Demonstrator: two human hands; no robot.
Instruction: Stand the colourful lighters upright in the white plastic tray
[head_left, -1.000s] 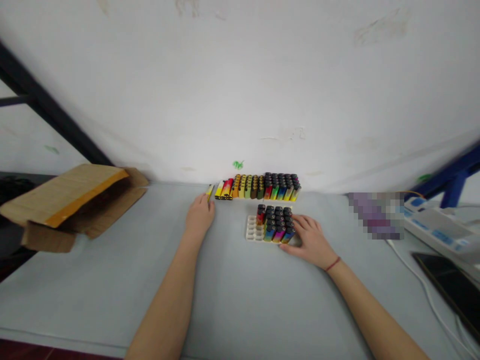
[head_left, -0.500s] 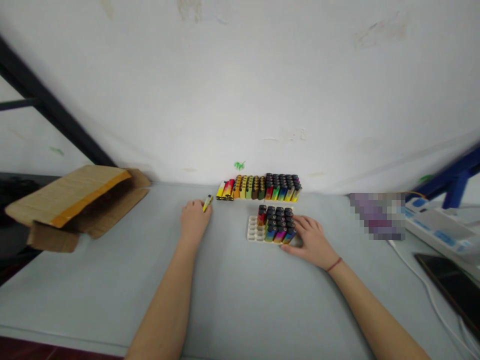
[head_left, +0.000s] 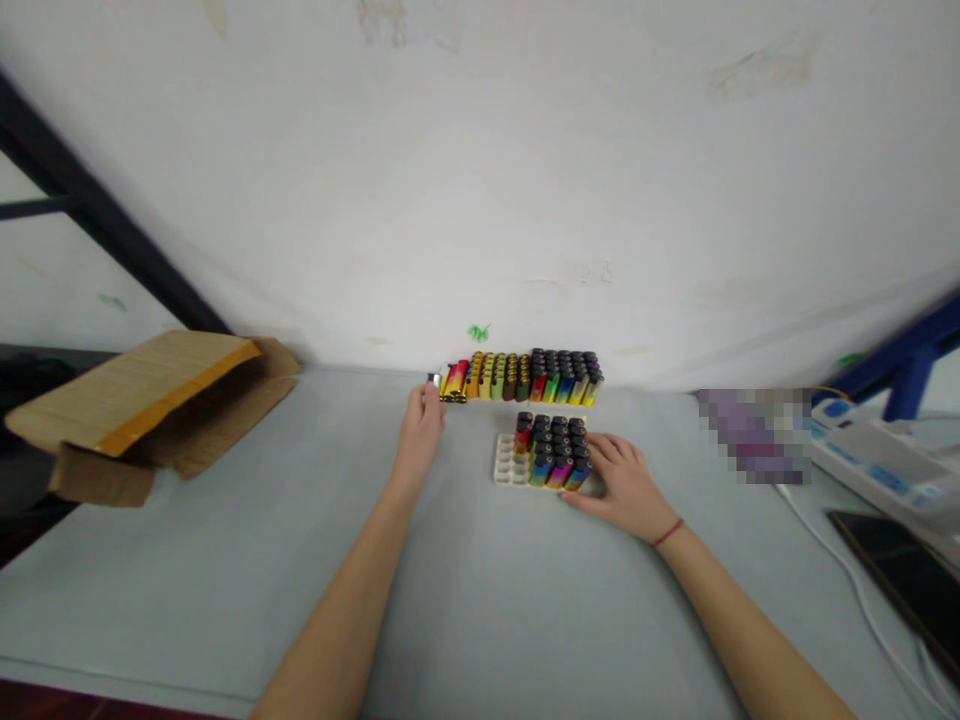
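My left hand (head_left: 421, 428) is closed on a lighter (head_left: 433, 380), whose dark and silvery top shows above the fingers. It is at the left end of the back row, beside yellow and red lighters (head_left: 456, 378) lying in a small pile. My right hand (head_left: 624, 488) holds the right side of a white tray (head_left: 504, 464), thumb at the front corner and fingers along the far side. Black-topped multicoloured lighters (head_left: 559, 450) stand upright in that tray. Bare sockets show at its left, with red lighters (head_left: 523, 430) behind them.
Against the wall stand orange, green and brown lighters (head_left: 499, 376) and a block of black-topped lighters (head_left: 566, 374). An open cardboard box (head_left: 165, 400) lies at left. On the right are a power strip (head_left: 877, 455), a phone (head_left: 892, 560) and a white cable (head_left: 832, 550).
My left hand has moved right and slightly away from me to the yellow and red pile, and the lighter in it now points more upright. My right hand and the tray have stayed in place.
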